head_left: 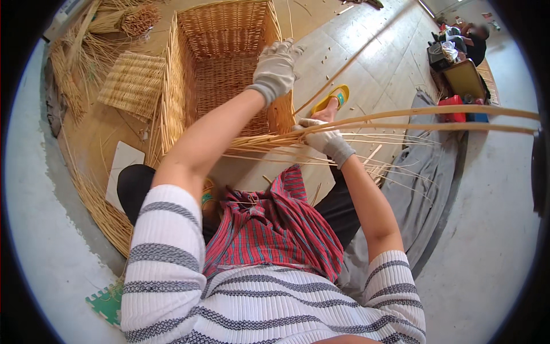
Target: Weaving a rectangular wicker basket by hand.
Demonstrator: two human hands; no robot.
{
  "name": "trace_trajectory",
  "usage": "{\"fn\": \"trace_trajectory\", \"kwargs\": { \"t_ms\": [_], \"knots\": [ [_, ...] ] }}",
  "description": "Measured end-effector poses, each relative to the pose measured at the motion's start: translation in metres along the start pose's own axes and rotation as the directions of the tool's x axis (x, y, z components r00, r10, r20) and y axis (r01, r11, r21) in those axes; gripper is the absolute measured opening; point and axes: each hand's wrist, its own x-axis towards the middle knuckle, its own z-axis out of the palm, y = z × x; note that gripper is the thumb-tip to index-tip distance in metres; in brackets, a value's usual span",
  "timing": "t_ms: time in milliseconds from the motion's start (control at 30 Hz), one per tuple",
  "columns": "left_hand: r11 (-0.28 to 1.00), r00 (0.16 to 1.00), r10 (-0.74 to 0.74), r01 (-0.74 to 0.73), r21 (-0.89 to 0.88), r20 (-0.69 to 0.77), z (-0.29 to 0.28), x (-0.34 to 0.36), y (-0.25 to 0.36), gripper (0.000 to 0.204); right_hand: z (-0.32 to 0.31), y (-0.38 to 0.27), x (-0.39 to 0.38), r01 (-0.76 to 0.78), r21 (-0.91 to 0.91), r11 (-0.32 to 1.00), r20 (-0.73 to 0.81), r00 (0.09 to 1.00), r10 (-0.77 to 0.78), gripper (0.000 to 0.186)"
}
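Observation:
A deep rectangular wicker basket (223, 35) stands before me, its open top toward me. My left hand (276, 70), in a pale grey work glove, is closed over its right rim; the undersides of the fingers are hidden. A thin strand rises beside these fingertips. At the near right corner my right hand (322, 137), gloved too, is closed around wicker rods (395, 117). Two thick rods bend far out to the right from there. Thinner loose strands (366, 155) fan out below the right hand and along the basket's near edge.
A flat woven panel (133, 83) leans left of the basket. Bundles of wicker (137, 20) and loose stalks (103, 212) lie further left. Red checked cloth (275, 229) covers my lap. Grey cloth (421, 172) lies at right. A person (474, 43) sits at the far right.

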Motion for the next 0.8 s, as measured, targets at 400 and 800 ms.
{"fn": "trace_trajectory", "kwargs": {
  "t_ms": [400, 800],
  "knots": [
    [0.780, 0.743, 0.436, -0.030, -0.625, 0.508, -0.032, -0.116, -0.025, 0.108, 0.009, -0.051, 0.001, 0.023, -0.995, 0.094, 0.035, 0.992, 0.120, 0.052],
    [0.676, 0.788, 0.564, -0.267, -0.687, 0.249, 0.004, -0.132, -0.052, 0.044, 0.075, -0.199, -0.072, 0.487, -0.287, 0.825, 0.754, 0.646, -0.119, 0.023]
  ]
}}
